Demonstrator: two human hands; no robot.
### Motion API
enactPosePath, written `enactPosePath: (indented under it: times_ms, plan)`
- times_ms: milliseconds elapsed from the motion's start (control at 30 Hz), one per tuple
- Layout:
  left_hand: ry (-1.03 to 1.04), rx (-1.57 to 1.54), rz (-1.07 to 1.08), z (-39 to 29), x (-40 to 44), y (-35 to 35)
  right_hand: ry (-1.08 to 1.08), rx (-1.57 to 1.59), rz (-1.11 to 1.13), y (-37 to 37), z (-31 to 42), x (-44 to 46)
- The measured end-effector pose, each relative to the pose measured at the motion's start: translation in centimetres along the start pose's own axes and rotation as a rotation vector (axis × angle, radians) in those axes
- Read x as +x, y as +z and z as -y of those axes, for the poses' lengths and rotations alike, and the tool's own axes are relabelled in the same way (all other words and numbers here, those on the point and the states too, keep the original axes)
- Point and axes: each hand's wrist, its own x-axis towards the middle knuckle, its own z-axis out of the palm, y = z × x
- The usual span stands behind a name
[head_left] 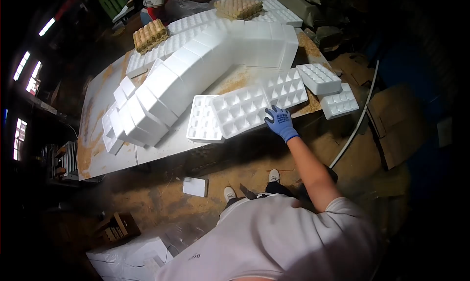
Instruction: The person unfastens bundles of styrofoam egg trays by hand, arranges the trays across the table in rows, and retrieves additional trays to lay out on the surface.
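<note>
My right hand (280, 123), in a blue and dark glove, is at the front edge of the table. Its fingers are bent over the near right corner of a white foam egg tray (240, 112) with square hollows. Touching that corner is a second foam tray (286, 89) with the same hollows, lying just beyond the hand. To the left, partly under the first tray, rests a foam piece with slotted cells (201, 129). My left hand is out of view.
A long curved row of stacked white foam boxes (186, 68) stands on the table (93, 149). Behind it are egg-filled cartons (149, 35). Two foam pieces (318, 79) overhang the right edge. A white block (195, 186) lies on the floor; a pale hose (360, 117) runs at right.
</note>
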Motion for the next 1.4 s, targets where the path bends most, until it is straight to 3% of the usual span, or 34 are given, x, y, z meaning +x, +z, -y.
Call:
enactPosePath:
  times_ms: [133, 200, 333, 367, 467, 500, 533, 567, 600, 633, 667, 700, 733, 767, 800, 900, 933, 1000, 1067, 1100, 1133, 1167, 1200, 1267, 1333, 1400]
  plan:
    - [-0.011, -0.229, 0.105, -4.6, -3.5, 7.5, 0.052, 0.275, -0.007, -0.1, -1.2, 4.8]
    - [0.035, -0.383, 0.100, -8.7, -3.4, 10.7, -0.087, 0.308, -0.093, -0.7, -2.2, 6.5]
    - [0.173, -0.776, 0.013, -19.5, -0.6, 11.5, -0.103, 0.415, -0.111, -6.2, -6.0, 3.2]
    - [0.237, -0.888, -0.013, -22.7, 0.4, 10.2, 0.036, 0.455, -0.125, -8.1, -7.4, 0.9]
    - [0.459, -1.111, 0.028, -33.2, 0.4, 4.9, 0.249, 0.642, -0.515, -7.4, -17.2, -4.1]
    - [0.493, -1.153, 0.070, -37.5, -3.6, 2.9, 0.431, 0.567, -0.660, -6.9, -21.2, -5.4]
    - [0.504, -1.242, 0.144, -41.2, -6.7, 1.6, 0.633, 0.747, -0.842, -5.3, -26.3, -6.7]
    - [0.522, -1.250, 0.388, -43.4, -2.7, 0.8, 0.924, 0.944, -0.918, -7.4, -27.1, -7.4]
    - [0.478, -1.318, 0.496, -46.2, -3.2, 0.9, 1.218, 1.138, -0.978, -9.4, -27.9, -7.7]
    - [0.448, -1.383, 0.603, -49.6, -4.9, 1.4, 1.113, 1.477, -0.814, -6.5, -33.3, -9.0]
    - [0.504, -1.438, 0.552, -52.6, -10.7, 2.0, 0.978, 1.798, -0.627, -3.3, -38.3, -9.9]
    - [0.458, -1.524, 0.687, -54.6, -11.3, 2.8, 1.269, 1.587, -0.388, -5.7, -36.4, -9.4]
    - [0.467, -1.509, 0.684, -56.4, -11.7, 3.9, 1.095, 1.978, -0.259, -4.2, -37.9, -9.2]
    - [0.449, -1.458, 0.619, -58.1, -11.7, 5.2, 1.078, 2.086, -0.168, -2.6, -39.4, -8.7]
    - [0.428, -1.415, 0.555, -59.6, -11.6, 6.3, 1.176, 1.909, -0.316, 0.1, -41.0, -8.0]
    - [0.526, -1.406, 0.507, -60.9, -10.4, 8.4, 0.985, 1.917, -0.453, 4.0, -43.3, -6.8]
    - [0.536, -1.375, 0.414, -60.9, -10.4, 8.5, 0.994, 1.594, -0.579, 1.2, -39.9, -6.1]
    - [0.534, -1.267, 0.236, -61.5, -10.5, 7.9, 0.920, 1.615, -0.702, -1.7, -36.9, -3.8]
    - [0.520, -1.308, 0.118, -61.5, -11.1, 6.9, 0.894, 1.520, -0.562, -5.4, -33.7, -1.2]
    - [0.518, -1.316, 0.064, -61.7, -11.6, 6.2, 0.717, 1.499, -0.572, -5.0, -33.3, 0.7]
    - [0.588, -1.320, -0.028, -61.7, -11.8, 5.5, 0.786, 1.438, -0.498, -9.2, -28.5, 2.1]
    - [0.657, -1.322, -0.116, -61.6, -12.3, 4.7, 0.638, 1.302, -0.558, -6.0, -32.6, 4.4]
    - [0.728, -1.327, -0.204, -61.5, -13.1, 4.0, 0.702, 1.258, -0.621, -6.9, -31.6, 6.1]
    - [0.747, -1.362, -0.231, -61.5, -15.5, 1.5, 0.707, 1.450, -0.687, -9.9, -29.4, 9.3]
    - [0.735, -1.447, -0.301, -61.1, -17.1, -1.1, 0.467, 1.191, -0.576, -11.3, -27.2, 12.2]
    - [0.702, -1.505, -0.328, -60.0, -17.2, -3.1, 0.484, 1.295, -0.453, -13.8, -22.5, 15.4]
